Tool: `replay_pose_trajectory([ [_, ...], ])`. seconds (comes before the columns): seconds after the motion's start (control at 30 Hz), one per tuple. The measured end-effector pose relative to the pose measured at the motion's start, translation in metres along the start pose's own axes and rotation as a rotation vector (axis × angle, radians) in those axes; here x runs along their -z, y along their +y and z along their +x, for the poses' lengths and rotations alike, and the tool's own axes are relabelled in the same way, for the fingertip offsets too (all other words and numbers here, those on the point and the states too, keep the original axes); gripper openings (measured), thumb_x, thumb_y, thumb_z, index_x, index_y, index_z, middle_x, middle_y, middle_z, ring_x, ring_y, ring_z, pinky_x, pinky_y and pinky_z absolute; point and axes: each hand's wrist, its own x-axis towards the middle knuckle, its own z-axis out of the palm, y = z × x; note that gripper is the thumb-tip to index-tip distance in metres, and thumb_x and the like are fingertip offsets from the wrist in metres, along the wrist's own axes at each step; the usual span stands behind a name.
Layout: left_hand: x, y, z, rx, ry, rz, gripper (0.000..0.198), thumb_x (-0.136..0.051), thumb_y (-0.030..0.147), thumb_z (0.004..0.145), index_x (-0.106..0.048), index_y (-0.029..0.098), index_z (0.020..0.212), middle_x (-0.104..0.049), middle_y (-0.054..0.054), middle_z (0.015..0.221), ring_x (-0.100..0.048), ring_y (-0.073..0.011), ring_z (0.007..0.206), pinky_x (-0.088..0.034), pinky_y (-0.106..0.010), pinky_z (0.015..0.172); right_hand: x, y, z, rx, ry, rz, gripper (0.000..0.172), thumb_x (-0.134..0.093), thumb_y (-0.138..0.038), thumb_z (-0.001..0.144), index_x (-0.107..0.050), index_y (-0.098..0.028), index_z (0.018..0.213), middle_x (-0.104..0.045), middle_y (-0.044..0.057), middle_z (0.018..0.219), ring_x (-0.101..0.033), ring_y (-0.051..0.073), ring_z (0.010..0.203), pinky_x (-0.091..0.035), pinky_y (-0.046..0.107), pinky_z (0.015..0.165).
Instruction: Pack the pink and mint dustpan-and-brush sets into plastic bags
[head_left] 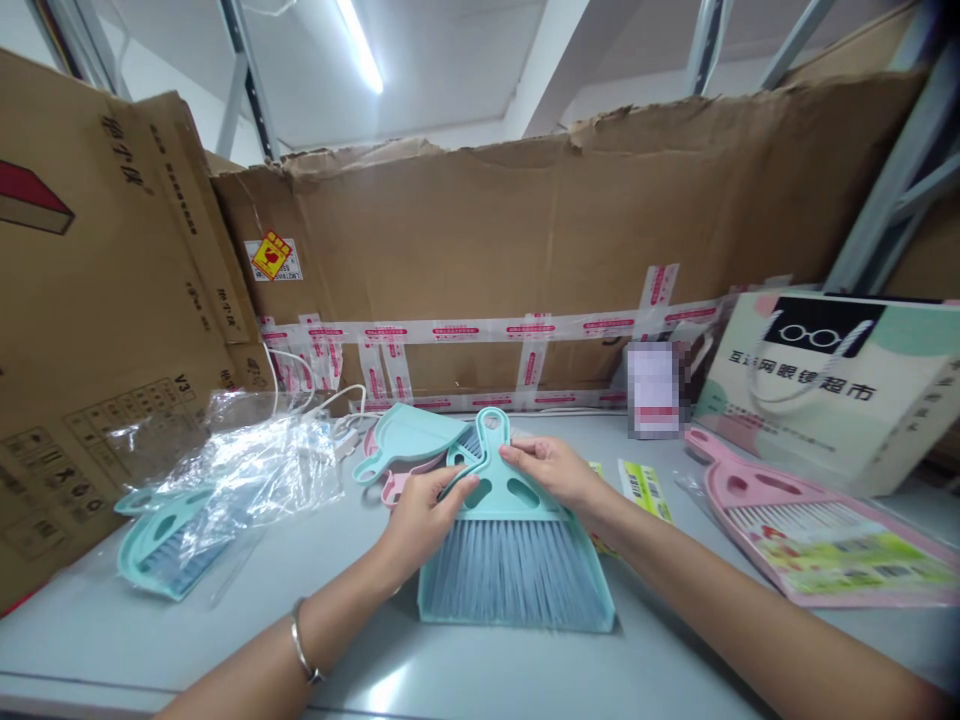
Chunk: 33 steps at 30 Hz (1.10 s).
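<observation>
In the middle of the head view, a mint-green hand brush (517, 570) with grey-blue bristles lies nested in a matching dustpan (606, 610), bristles toward me. My left hand (427, 510) grips the left edge of the set near the handle, thumb on top. From the other side my right hand (551, 470) pinches it just below the looped handle, thumb on the front. The fingers under the set are hidden. Behind my left hand lie another mint-green dustpan (412, 440) and a pink piece (394, 487), partly covered.
A wrapped mint-green set (169, 540) under crumpled clear plastic (262, 460) lies on the left. On the right are a pink dustpan set (795, 520), a paper bag (810, 390) and yellow-green labels (645, 490). Cardboard boxes (480, 240) wall the table's back and left.
</observation>
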Motion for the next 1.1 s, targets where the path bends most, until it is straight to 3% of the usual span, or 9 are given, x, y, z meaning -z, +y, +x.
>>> replay_pose_trajectory([
  [0.33,0.000,0.001,0.001,0.030,-0.008,0.035,0.040,-0.044,0.045,0.084,-0.070,0.014,0.086,-0.067,-0.002,0.078,-0.055,-0.0181,0.073,-0.040,-0.024,0.063,-0.002,0.004,0.004,0.046,0.047,-0.107,0.041,-0.066,-0.055,0.058,-0.059,-0.015,0.058,-0.048,-0.004,0.045,-0.038,0.006,0.041,-0.030,0.020,0.039],
  [0.43,0.001,0.000,0.002,0.040,-0.021,0.058,0.041,-0.043,0.045,0.084,-0.069,0.014,0.088,-0.067,-0.003,0.079,-0.055,-0.0179,0.072,-0.039,-0.025,0.062,-0.002,0.004,0.004,0.037,0.054,-0.110,0.041,-0.067,-0.054,0.059,-0.058,-0.014,0.056,-0.048,-0.004,0.044,-0.039,0.006,0.041,-0.031,0.019,0.040],
  [0.6,0.001,0.001,0.001,0.018,-0.020,0.035,0.038,-0.043,0.044,0.085,-0.068,0.015,0.091,-0.068,-0.004,0.086,-0.058,-0.0198,0.079,-0.042,-0.026,0.068,0.003,0.001,-0.007,-0.018,-0.078,0.068,0.039,-0.066,-0.050,0.065,-0.066,-0.015,0.082,-0.065,0.002,0.067,-0.058,0.012,0.058,-0.047,0.024,0.057],
  [0.67,0.001,0.001,-0.001,-0.017,0.005,0.052,0.036,-0.044,0.042,0.085,-0.067,0.017,0.095,-0.069,-0.004,0.090,-0.060,-0.0204,0.083,-0.043,-0.026,0.072,0.004,0.003,-0.012,-0.036,-0.152,0.162,0.040,-0.068,-0.046,0.067,-0.065,-0.017,0.095,-0.068,0.003,0.079,-0.062,0.013,0.066,-0.049,0.025,0.063],
  [0.73,0.001,0.000,-0.002,-0.045,0.032,0.084,0.034,-0.045,0.040,0.084,-0.066,0.018,0.100,-0.069,-0.004,0.094,-0.060,-0.0207,0.086,-0.043,-0.027,0.076,0.002,0.008,-0.015,-0.042,-0.145,0.189,0.040,-0.067,-0.044,0.070,-0.064,-0.019,0.101,-0.068,0.004,0.084,-0.062,0.013,0.068,-0.048,0.024,0.064],
  [0.87,-0.001,-0.005,0.001,-0.013,0.030,0.062,0.033,-0.047,0.037,0.084,-0.066,0.017,0.100,-0.069,-0.005,0.095,-0.061,-0.0208,0.089,-0.043,-0.028,0.077,-0.001,0.015,-0.012,-0.066,-0.085,0.149,0.042,-0.061,-0.051,0.073,-0.065,-0.020,0.101,-0.069,0.005,0.087,-0.063,0.014,0.069,-0.049,0.027,0.067],
  [0.93,-0.001,-0.007,0.003,0.049,0.016,0.001,0.034,-0.048,0.039,0.082,-0.067,0.015,0.096,-0.069,-0.005,0.093,-0.060,-0.0209,0.086,-0.043,-0.028,0.075,0.011,0.013,-0.007,-0.015,-0.016,0.023,0.043,-0.057,-0.053,0.074,-0.064,-0.021,0.102,-0.068,0.006,0.094,-0.063,0.018,0.078,-0.048,0.032,0.074],
  [1.03,0.001,-0.009,0.006,0.174,0.005,-0.098,0.036,-0.049,0.043,0.080,-0.068,0.013,0.091,-0.069,-0.006,0.089,-0.059,-0.0214,0.084,-0.043,-0.029,0.074,0.055,0.006,0.001,0.175,0.295,-0.405,0.039,-0.052,-0.050,0.077,-0.061,-0.024,0.104,-0.064,0.006,0.108,-0.058,0.022,0.098,-0.042,0.037,0.086],
  [1.1,0.004,-0.009,0.007,0.242,0.018,-0.158,0.037,-0.051,0.045,0.078,-0.068,0.014,0.089,-0.068,-0.005,0.090,-0.058,-0.0218,0.087,-0.042,-0.029,0.077,0.095,0.006,0.003,0.145,0.463,-0.763,0.033,-0.047,-0.044,0.080,-0.060,-0.022,0.102,-0.063,0.006,0.109,-0.056,0.022,0.101,-0.039,0.036,0.090],
])
